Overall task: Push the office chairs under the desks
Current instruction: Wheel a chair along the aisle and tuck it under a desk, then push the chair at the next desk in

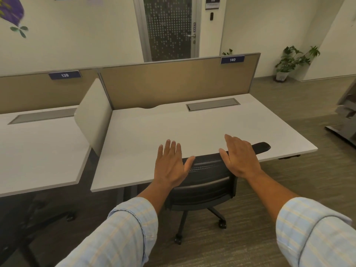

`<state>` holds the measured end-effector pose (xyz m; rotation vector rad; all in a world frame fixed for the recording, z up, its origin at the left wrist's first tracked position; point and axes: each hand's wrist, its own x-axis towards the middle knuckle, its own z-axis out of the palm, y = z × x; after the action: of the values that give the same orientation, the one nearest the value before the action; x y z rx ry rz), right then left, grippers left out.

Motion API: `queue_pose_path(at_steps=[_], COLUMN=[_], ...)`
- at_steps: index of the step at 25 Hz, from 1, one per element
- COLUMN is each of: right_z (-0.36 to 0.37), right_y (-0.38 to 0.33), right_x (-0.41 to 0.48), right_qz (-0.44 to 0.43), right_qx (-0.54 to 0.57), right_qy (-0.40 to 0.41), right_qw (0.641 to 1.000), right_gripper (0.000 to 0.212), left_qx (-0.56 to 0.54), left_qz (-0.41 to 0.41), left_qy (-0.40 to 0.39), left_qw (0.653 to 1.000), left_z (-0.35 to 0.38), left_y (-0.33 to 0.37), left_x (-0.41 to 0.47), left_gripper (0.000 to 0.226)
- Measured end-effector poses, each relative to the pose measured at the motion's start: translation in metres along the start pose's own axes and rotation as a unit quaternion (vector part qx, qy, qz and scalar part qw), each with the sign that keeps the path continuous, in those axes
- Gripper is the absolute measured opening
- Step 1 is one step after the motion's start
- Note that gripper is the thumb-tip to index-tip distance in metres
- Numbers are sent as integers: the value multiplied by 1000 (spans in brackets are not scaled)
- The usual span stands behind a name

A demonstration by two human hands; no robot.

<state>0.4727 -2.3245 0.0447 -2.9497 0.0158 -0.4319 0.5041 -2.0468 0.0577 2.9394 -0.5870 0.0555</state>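
Observation:
A black mesh-backed office chair stands tucked against the front edge of the white desk labelled 140, its seat hidden under the top and one armrest showing at the right. My left hand hovers flat with fingers spread over the left end of the backrest top. My right hand is spread the same way over the right end. Neither hand grips anything; whether the palms touch the backrest I cannot tell. Another chair's dark base shows under the left desk, labelled 139.
A tan partition runs along the back of both desks, with a white divider panel between them. A potted plant stands by the far wall, a grey unit at the right edge, and a frosted glass door behind.

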Motion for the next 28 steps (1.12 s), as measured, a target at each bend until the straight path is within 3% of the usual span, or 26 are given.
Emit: queue_pose_path(at_steps=[5, 15, 21, 28], right_z=[1, 42, 64, 99], right_y=[-22, -132, -235, -433], right_x=[-10, -49, -75, -123], right_qz=[-27, -86, -102, -162], right_qx=[-2, -28, -13, -12], right_qy=[-9, -21, -25, -45], right_qw=[1000, 996, 994, 986], right_gripper=[82, 90, 89, 89], left_qx=[24, 51, 53, 61], left_qz=[36, 7, -30, -112], left_qy=[3, 15, 33, 35], left_qw=[999, 999, 998, 991], left_z=[-5, -1, 7, -6], left_y=[-9, -96, -182, -344], left_x=[-18, -91, -165, -306], left_gripper=[105, 104, 101, 101])
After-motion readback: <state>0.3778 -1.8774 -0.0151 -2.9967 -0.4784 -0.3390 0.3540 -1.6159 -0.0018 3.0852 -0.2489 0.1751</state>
